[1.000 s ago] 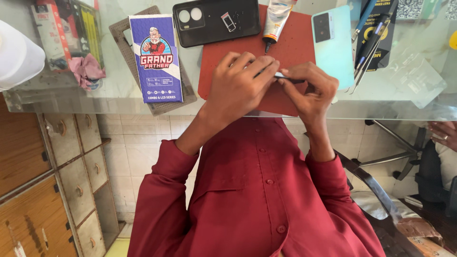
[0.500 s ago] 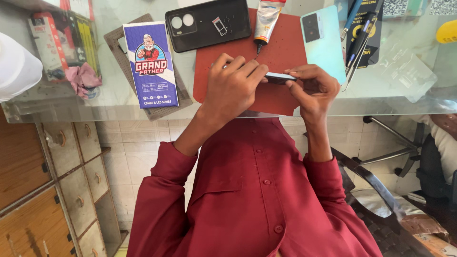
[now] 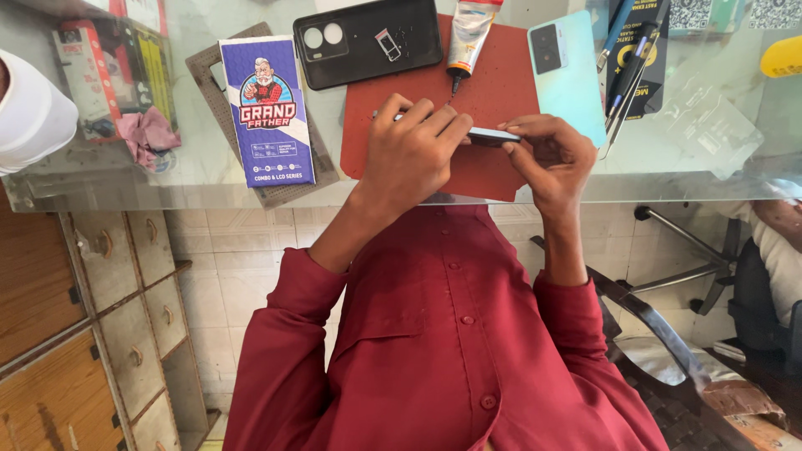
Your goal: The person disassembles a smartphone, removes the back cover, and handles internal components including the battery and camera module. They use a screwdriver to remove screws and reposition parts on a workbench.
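Your hands dropped a bit lower on the red mat [image 3: 493, 100] since before; left hand [image 3: 413, 154] and right hand [image 3: 551, 159] both pinch the thin phone [image 3: 491, 136] edge-on above it.

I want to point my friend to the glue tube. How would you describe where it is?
Find the red mat on the glass table. At its far edge, between the black phone cover and the pale blue back panel, lies the tube. It alone is soft and white, with a dark nozzle aimed at the hands.

Glass table [image 3: 209, 179], red mat [image 3: 501, 92], blue box [image 3: 267, 113], black phone case [image 3: 368, 38], pale-blue back cover [image 3: 576, 83]
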A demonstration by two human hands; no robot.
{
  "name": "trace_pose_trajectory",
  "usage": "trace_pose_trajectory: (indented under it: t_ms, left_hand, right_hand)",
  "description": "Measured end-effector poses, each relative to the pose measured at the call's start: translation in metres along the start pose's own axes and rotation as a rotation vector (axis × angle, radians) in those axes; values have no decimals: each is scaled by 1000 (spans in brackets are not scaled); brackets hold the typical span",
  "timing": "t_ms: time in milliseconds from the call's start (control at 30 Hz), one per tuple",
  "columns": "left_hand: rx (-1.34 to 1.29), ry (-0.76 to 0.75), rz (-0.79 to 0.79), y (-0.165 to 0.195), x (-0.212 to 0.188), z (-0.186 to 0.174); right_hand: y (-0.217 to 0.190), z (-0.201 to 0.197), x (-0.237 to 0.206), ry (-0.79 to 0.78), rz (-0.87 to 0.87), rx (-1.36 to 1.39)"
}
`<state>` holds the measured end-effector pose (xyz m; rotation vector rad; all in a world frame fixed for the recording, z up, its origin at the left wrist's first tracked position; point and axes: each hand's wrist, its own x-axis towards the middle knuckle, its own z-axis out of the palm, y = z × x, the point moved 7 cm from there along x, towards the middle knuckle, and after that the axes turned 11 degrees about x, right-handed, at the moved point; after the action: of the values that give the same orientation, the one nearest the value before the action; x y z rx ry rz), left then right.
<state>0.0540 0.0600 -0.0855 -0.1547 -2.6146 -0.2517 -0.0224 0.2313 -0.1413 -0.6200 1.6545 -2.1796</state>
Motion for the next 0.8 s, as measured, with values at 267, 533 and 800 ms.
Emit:
trace_pose_trajectory:
  t_ms: [267, 533, 800]
  left_hand:
    - [-8, 19, -15, 0, -1, -2]
    - [-87, 63, -8, -1, -6, -10]
    - [-377, 189, -271, -32, -23, -31]
  right_hand:
    - [-2, 13, 0, 19, -65, 9]
    - [-7, 12, -3, 12, -92, -170]
    - [-55, 48, 13, 9, -47, 28]
